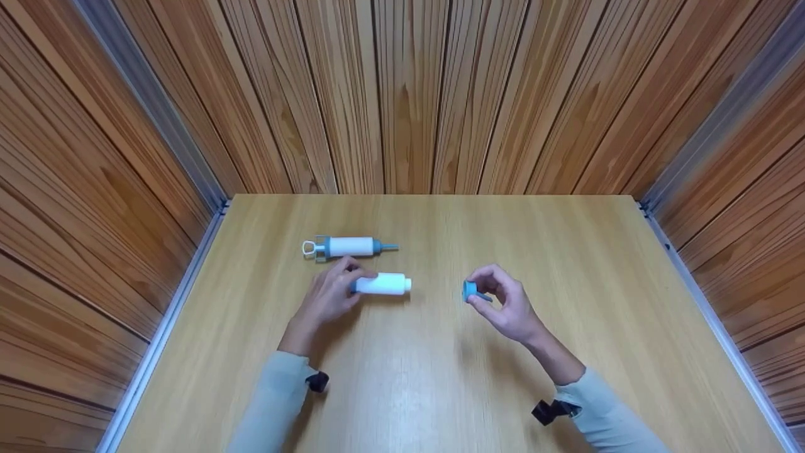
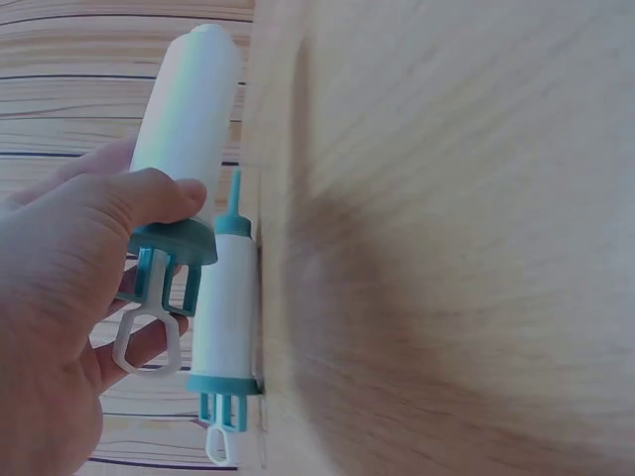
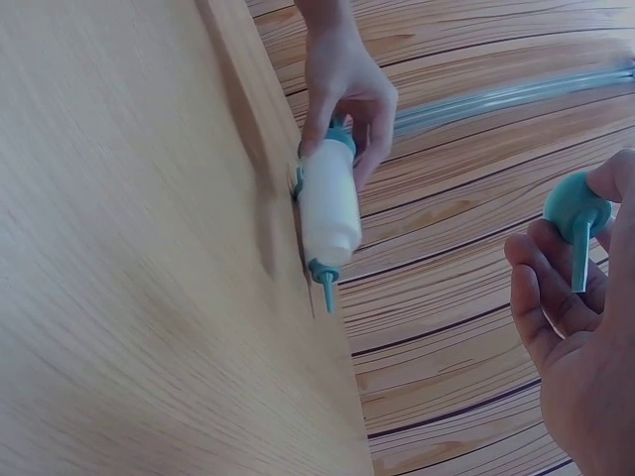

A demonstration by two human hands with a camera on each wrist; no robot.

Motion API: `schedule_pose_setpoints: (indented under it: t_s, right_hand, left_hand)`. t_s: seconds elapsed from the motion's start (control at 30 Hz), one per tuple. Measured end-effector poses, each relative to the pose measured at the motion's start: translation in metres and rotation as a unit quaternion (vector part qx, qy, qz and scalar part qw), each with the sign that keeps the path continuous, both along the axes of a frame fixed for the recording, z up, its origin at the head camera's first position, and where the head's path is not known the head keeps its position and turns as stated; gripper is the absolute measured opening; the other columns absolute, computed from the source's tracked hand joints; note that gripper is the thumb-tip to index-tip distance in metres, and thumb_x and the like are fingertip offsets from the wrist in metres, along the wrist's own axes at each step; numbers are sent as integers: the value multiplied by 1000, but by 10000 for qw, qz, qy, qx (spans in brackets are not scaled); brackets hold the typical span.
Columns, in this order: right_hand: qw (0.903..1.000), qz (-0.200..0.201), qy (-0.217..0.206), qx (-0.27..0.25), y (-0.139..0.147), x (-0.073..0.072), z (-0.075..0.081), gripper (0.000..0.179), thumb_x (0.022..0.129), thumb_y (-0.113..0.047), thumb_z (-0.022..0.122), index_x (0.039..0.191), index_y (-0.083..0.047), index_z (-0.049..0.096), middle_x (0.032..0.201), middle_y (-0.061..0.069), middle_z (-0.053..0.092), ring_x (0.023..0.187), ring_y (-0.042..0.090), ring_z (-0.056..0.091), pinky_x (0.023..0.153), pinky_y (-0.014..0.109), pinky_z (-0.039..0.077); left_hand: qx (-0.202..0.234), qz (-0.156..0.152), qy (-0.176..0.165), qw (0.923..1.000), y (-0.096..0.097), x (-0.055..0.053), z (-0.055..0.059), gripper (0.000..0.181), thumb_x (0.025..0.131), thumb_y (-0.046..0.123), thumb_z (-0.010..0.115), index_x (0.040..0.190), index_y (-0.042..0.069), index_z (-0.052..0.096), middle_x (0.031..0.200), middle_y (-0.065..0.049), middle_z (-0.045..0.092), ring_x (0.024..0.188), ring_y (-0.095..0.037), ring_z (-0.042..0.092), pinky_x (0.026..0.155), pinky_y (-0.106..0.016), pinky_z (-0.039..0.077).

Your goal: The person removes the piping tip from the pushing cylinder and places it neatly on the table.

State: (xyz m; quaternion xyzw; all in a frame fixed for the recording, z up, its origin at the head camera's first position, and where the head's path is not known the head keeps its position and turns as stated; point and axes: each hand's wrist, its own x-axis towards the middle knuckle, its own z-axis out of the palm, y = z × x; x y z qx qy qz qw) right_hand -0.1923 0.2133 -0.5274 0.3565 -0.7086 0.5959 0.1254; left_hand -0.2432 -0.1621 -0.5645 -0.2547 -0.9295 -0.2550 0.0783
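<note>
My left hand [image 1: 327, 296] grips a white syringe barrel [image 1: 387, 284] by its teal collar end, thumb along its side. In the left wrist view a white pull ring [image 2: 149, 342] sticks out of the collar, and the barrel's short bare neck points away from the hand. Between thumb and fingers my right hand [image 1: 503, 305] pinches a teal nozzle cap [image 1: 469, 290], apart from the barrel. The cap's thin spout [image 3: 580, 260] shows in the right wrist view. Behind the left hand lies a second syringe [image 1: 351, 246] with its teal nozzle on, tip to the right.
A light wooden table [image 1: 434, 233] spreads under both hands. Wood-plank walls [image 1: 409, 94] rise at the back and on both sides, with metal rails [image 1: 170, 314] along the table's side edges. Each sleeve has a black wrist device [image 1: 317, 381].
</note>
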Motion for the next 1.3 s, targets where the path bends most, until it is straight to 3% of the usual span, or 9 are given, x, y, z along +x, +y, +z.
schedule_pose_setpoints:
  t_s: [0.27, 0.5, 0.9, 1.3]
  right_hand:
    - [9999, 91, 91, 15, 1, -2, -2, 33, 91, 24, 66, 122, 13, 62, 97, 19, 68, 94, 3, 70, 88, 17, 61]
    - [9999, 109, 101, 7, 1, -2, -2, 32, 93, 22, 68, 123, 13, 62, 98, 20, 68, 94, 4, 70, 89, 17, 61]
    - [10000, -32, 2, 40, 0, 0, 0, 31, 91, 22, 66, 121, 14, 62, 97, 12, 69, 94, 0, 68, 86, 16, 59]
    - [9999, 106, 116, 62, 2, -2, -1, 32, 93, 20, 69, 123, 12, 62, 99, 18, 67, 94, 3, 68, 89, 17, 61]
  left_hand:
    - [-106, 294, -335, 9989, -3, -4, -11, 40, 99, 9, 86, 138, 15, 80, 142, -13, 68, 127, -35, 69, 107, -56, 63]
    - [-23, 335, -293, 9990, -4, -9, -18, 43, 100, 8, 85, 142, 17, 79, 143, -13, 67, 129, -35, 68, 106, -56, 63]
    - [106, 300, -224, 9992, -2, -12, -24, 44, 100, 6, 85, 141, 18, 80, 143, -14, 67, 131, -36, 68, 111, -58, 62]
    - [231, 505, -648, 9964, -1, -15, -27, 45, 102, 9, 84, 145, 18, 77, 145, -12, 64, 136, -34, 65, 121, -56, 57]
